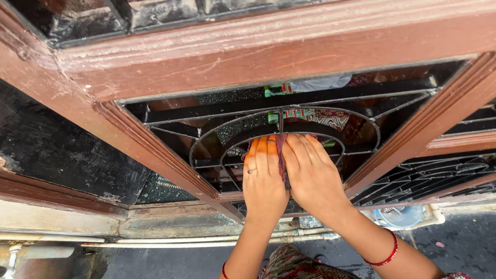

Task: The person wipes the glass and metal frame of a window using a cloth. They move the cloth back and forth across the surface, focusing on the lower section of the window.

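Observation:
Both my hands press side by side against the glass pane of a brown wooden window frame (297,41), behind a black metal grille (228,134) with curved bars. My left hand (264,179) lies flat, fingers up, with a ring on one finger and a red bangle at the wrist. My right hand (312,176) lies flat beside it. A dark reddish cloth (282,158) is pinched between the two hands, against the vertical grille bar. The glass reflects patterned fabric.
A second grilled window pane (436,175) sits to the right. Pale pipes (187,244) run along the foot of the wall. A light blue round container (401,216) stands on the dark wet floor (472,244). A dark stained wall panel (53,142) is at the left.

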